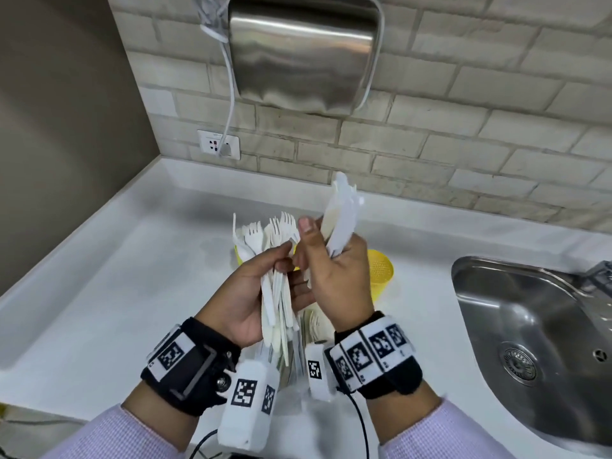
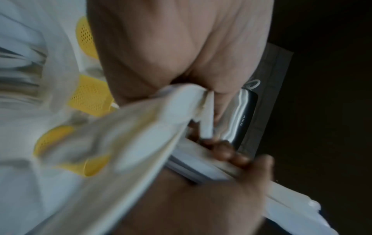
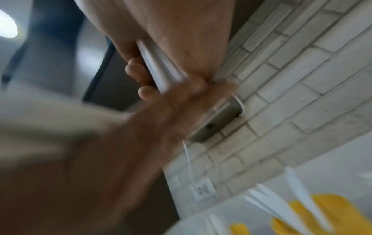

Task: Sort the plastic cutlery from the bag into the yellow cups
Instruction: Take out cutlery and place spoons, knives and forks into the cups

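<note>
My left hand (image 1: pixel 245 293) grips a fanned bundle of white plastic forks (image 1: pixel 276 233), tines pointing up. Close beside it, my right hand (image 1: pixel 334 279) holds a bunch of white plastic knives (image 1: pixel 342 213) upright; its thumb sticks up next to the fork tines. Both hands hover above the white counter. One yellow cup (image 1: pixel 381 273) stands just right of my right hand, and another yellow cup (image 1: pixel 239 256) peeks out behind the forks. The left wrist view shows three yellow mesh cups (image 2: pixel 90 95) below the blurred cutlery. A clear bag (image 1: pixel 291 356) with more white cutlery lies under my wrists.
A steel sink (image 1: pixel 530 326) is set into the counter (image 1: pixel 116 276) at the right. On the brick wall hangs a steel hand dryer (image 1: pixel 304 51), its white cord running to a socket (image 1: pixel 218 144). A brown side wall closes the left.
</note>
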{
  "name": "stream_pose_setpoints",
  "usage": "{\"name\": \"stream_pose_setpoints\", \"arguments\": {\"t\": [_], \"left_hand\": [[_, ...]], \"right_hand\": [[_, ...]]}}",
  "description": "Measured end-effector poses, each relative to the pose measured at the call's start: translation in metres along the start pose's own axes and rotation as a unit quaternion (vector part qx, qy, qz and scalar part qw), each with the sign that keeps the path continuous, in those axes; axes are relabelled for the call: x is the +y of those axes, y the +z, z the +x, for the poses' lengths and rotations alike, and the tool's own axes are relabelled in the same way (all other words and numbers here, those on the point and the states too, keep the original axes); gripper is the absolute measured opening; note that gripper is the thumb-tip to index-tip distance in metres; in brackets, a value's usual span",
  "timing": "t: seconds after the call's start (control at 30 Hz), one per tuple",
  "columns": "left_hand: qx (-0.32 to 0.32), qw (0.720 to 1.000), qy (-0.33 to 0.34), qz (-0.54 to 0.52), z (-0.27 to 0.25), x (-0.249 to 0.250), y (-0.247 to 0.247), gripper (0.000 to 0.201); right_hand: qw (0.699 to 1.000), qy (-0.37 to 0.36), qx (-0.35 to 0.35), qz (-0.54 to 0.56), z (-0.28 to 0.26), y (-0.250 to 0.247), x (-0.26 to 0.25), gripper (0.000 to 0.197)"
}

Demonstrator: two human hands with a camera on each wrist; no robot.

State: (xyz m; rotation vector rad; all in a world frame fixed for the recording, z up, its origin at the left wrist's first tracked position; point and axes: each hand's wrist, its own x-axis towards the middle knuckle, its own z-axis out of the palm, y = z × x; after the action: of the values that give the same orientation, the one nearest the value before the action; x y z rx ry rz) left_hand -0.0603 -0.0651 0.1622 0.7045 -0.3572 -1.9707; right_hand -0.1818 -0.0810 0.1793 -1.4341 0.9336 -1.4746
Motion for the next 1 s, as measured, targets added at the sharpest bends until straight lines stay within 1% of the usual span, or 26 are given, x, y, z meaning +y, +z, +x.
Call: {"name": "stream_pose_setpoints", "arguments": {"t": [0.03,0.07,0.1,0.2,0.27,0.3,0.37,0.4,0.47,0.57,0.67,0.73,0.83,1.0], "left_hand": [[0.006,1.000,0.001,0.003,0.001,-0.001,0.001,0.010],[0.015,1.000,0.005,0.012,0.002,-0.002,0.001,0.009],[0.023,0.999,0.009,0.023,0.003,-0.004,-0.001,0.008],[0.042,0.998,0.014,0.051,0.007,-0.006,-0.009,0.020],[0.047,0.996,0.028,0.067,0.009,-0.005,-0.015,0.033],[0.049,0.995,0.037,0.078,0.009,-0.005,-0.016,0.037],[0.054,0.991,0.058,0.111,0.008,-0.003,-0.016,0.036],[0.064,0.987,0.067,0.131,0.007,-0.002,-0.015,0.034],[0.086,0.979,0.083,0.163,0.008,-0.002,-0.016,0.029],[0.125,0.967,0.109,0.193,0.010,0.000,-0.022,0.018],[0.171,0.948,0.147,0.224,0.011,0.004,-0.030,0.023],[0.179,0.943,0.161,0.229,0.012,0.007,-0.034,0.024],[0.175,0.943,0.165,0.230,0.016,0.011,-0.038,0.026],[0.164,0.940,0.162,0.251,0.026,0.013,-0.040,0.026]], "right_hand": [[1.000,0.023,-0.005,-0.009,-0.002,0.000,0.008,0.034],[0.999,0.032,-0.006,-0.022,-0.004,-0.002,0.015,0.036],[0.999,0.026,-0.004,-0.042,-0.004,-0.003,0.020,0.037],[0.993,-0.019,0.010,-0.114,0.002,-0.009,0.029,0.034],[0.989,-0.031,0.013,-0.146,0.007,-0.013,0.031,0.034],[0.987,-0.030,0.012,-0.159,0.009,-0.016,0.031,0.038],[0.984,-0.002,0.022,-0.174,0.014,-0.022,0.029,0.049],[0.985,0.015,0.037,-0.169,0.016,-0.025,0.029,0.049],[0.986,0.046,0.075,-0.140,0.021,-0.032,0.031,0.040],[0.984,0.074,0.125,-0.106,0.030,-0.045,0.039,0.036],[0.977,0.086,0.153,-0.119,0.037,-0.058,0.052,0.038],[0.971,0.100,0.164,-0.139,0.042,-0.065,0.063,0.040],[0.962,0.130,0.171,-0.168,0.047,-0.069,0.081,0.041],[0.955,0.146,0.154,-0.206,0.056,-0.060,0.107,0.037]]}}
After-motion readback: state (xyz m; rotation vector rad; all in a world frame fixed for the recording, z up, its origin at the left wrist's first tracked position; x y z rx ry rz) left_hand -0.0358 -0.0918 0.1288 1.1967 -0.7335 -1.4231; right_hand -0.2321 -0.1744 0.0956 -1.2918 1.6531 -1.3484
